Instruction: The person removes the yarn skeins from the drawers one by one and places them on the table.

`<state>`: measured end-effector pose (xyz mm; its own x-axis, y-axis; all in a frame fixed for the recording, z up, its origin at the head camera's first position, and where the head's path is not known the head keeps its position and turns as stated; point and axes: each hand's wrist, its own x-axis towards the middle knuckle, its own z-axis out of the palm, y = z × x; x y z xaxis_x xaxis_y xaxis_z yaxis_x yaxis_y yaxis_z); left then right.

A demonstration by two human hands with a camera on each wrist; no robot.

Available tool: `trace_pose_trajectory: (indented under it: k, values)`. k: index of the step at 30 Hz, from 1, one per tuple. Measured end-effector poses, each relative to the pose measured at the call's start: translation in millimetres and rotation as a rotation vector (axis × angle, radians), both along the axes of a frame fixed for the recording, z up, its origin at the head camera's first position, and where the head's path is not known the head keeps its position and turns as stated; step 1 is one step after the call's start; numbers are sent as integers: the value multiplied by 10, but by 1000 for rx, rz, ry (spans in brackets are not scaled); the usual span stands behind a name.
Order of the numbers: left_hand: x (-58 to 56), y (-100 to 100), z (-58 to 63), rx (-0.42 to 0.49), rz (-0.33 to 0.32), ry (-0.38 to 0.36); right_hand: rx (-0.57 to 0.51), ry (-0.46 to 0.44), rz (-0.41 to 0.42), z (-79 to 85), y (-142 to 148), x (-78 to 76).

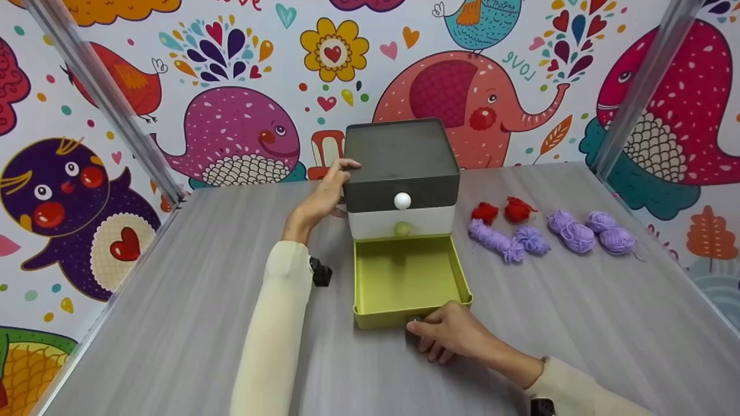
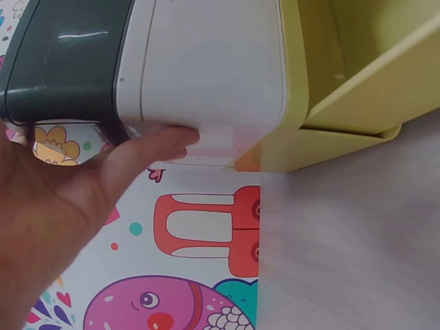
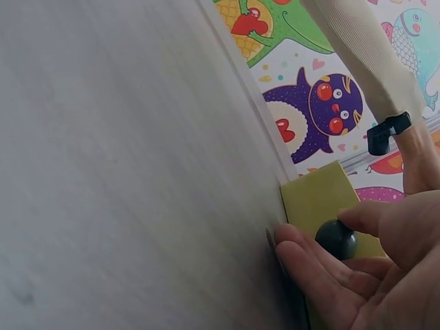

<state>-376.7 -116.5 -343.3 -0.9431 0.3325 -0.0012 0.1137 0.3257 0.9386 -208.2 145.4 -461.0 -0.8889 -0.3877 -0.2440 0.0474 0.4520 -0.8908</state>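
Observation:
A stacked drawer box (image 1: 403,150) has a dark grey top tier, a white middle tier and a yellow-green bottom drawer (image 1: 404,277), which is pulled out with nothing inside. My left hand (image 1: 324,196) holds the box's left side, its fingers bent over the top edge. In the left wrist view the thumb of that hand (image 2: 69,199) lies along the white tier (image 2: 213,62). At the drawer's front, my right hand (image 1: 457,332) pinches a dark round knob (image 3: 337,239) between thumb and fingers. A white knob (image 1: 402,201) and a green knob (image 1: 403,229) mark the upper tiers.
Right of the box lie red yarn bundles (image 1: 519,210) and several purple yarn bundles (image 1: 571,231) on the grey table (image 1: 202,300). A wall with cartoon animals (image 1: 243,133) stands behind, with metal posts (image 1: 110,104) at the corners.

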Motion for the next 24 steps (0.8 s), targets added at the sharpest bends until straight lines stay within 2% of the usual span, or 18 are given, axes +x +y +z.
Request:
trace_pose_trajectory:
  k: [14,24]
  values:
    - [11,-12,-11,6,-21,15,-5,17,-32,3,-61,-115]
    - [17,-13,5,1,-8,11,3,60,-70,-47,-94,-224]
